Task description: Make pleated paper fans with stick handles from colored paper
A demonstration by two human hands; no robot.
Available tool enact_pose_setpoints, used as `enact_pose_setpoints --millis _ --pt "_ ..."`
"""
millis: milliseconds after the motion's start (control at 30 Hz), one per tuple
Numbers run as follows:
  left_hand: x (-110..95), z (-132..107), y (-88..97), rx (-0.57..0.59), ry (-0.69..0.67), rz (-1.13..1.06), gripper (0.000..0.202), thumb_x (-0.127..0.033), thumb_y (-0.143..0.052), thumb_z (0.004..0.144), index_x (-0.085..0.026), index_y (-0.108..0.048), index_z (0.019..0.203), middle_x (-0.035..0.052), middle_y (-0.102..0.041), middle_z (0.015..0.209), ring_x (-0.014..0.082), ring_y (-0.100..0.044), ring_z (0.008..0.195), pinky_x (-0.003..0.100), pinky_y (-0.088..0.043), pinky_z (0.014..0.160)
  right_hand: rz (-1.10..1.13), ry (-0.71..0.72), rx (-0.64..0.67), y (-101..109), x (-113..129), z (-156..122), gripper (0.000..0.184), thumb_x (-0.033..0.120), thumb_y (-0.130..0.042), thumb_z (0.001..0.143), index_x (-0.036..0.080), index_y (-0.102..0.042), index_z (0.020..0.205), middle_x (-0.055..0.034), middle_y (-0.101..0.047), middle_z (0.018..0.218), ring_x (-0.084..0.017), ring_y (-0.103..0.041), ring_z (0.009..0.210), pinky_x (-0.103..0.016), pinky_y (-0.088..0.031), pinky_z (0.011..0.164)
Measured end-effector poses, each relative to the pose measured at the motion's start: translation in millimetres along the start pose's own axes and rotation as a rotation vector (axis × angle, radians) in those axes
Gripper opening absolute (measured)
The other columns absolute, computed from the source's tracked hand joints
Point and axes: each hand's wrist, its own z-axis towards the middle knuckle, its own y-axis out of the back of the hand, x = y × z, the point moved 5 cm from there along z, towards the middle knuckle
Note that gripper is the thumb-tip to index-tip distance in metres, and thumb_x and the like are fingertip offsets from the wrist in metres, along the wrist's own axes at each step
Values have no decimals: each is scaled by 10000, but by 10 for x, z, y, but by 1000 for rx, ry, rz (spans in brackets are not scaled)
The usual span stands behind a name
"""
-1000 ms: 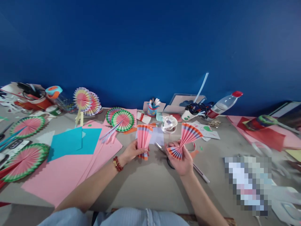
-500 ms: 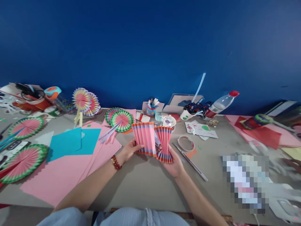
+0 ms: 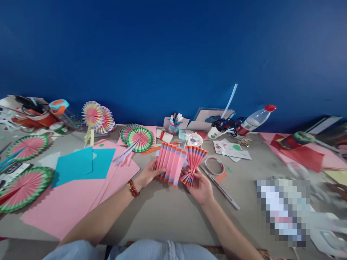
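Above the grey table, my left hand (image 3: 146,176) grips the left edge of a pleated pink paper (image 3: 171,162) with orange and purple borders, thumb in front. Its folds stand slightly spread. My right hand (image 3: 201,188) pinches the middle of a second pleated paper (image 3: 195,156) in the same colours, so its ends flare like a bow. The two pleated papers are side by side, close together; I cannot tell whether they are joined. Just right of my right hand, a craft knife (image 3: 222,190) and a roll of tape (image 3: 214,165) lie on the table.
Finished round paper fans (image 3: 140,139) lie at left and back. Pink sheets (image 3: 67,206) and blue sheets (image 3: 81,166) cover the left side. A tilted bottle (image 3: 255,121) and a pen pot (image 3: 174,126) stand by the blue wall. Another person's hand (image 3: 338,189) shows at far right.
The right pleated paper has tilted to the right and is pinched narrower at its middle. The left pleated paper has turned slightly, its right edge lower.
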Motion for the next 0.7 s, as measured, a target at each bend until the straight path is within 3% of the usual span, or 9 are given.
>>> enact_pose_setpoints --millis 133,200,333,467,567,700 --pt "-61 -23 -19 -10 -59 -8 534 -356 -774 777 -196 -578 1248 82 -670 1155 215 -651 988 303 -523 839 -4 18 -16 -14 4 5 112 136 -659 740 226 -656 807 4 -572 823 -150 -579 819 -329 -541 890" --pt "-79 -52 -53 11 -57 8 520 -353 -761 789 -196 -585 1253 90 -658 1209 241 -634 1057 335 -515 898 -11 5 -1 -31 -29 -2 90 163 -704 743 215 -662 803 8 -569 822 -143 -576 813 -330 -533 919" --pt "-34 -95 -96 38 5 -10 465 -352 -731 811 -199 -608 1233 68 -704 1099 212 -668 921 313 -533 809 -112 -9 1 15 -141 -24 132 221 -773 747 204 -671 829 2 -601 823 -150 -601 812 -308 -557 809" --pt "74 -85 -62 15 76 -45 399 -373 -730 797 -176 -661 1137 49 -722 912 175 -656 713 290 -524 666 -229 30 -190 189 -216 -36 212 238 -842 691 198 -671 810 17 -629 712 -145 -618 687 -260 -542 594" --pt "99 -75 -42 22 69 -25 400 -394 -725 795 -167 -672 1120 70 -726 983 201 -669 800 314 -532 727 -260 86 -251 205 -221 -45 263 246 -878 642 195 -683 811 26 -659 690 -134 -618 602 -246 -521 525" --pt "37 -115 -111 111 45 107 430 -414 -683 834 -186 -648 1196 75 -711 1116 232 -653 981 353 -517 875 -325 62 -190 86 -238 -60 361 295 -884 642 188 -708 939 -32 -745 848 -193 -687 662 -312 -569 594"
